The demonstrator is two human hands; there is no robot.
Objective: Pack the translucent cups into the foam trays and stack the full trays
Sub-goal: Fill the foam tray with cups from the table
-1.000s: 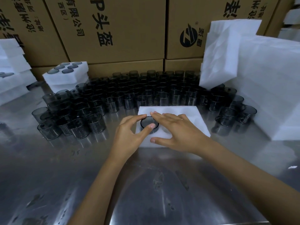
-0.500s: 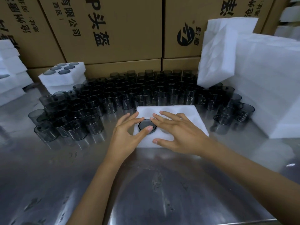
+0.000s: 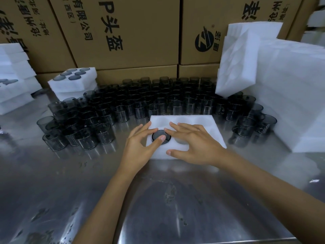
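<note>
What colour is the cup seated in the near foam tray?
Smoky dark grey, translucent: the cup in the white tray, seen in the head view.

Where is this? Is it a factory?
Probably a factory packing station or warehouse. Dozens of identical translucent cups crowd a steel table, white foam trays are piled at the sides, and big printed cardboard boxes are stacked behind.

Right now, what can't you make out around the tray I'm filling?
Head view only:
- Foam tray: its near pockets lie under the right hand; how many are empty, unknown.
- Cup: seating depth hidden by the left hand.
- Loose cups: back rows too dark and crowded to count.
- Stacked trays: cut by the left edge.
</note>
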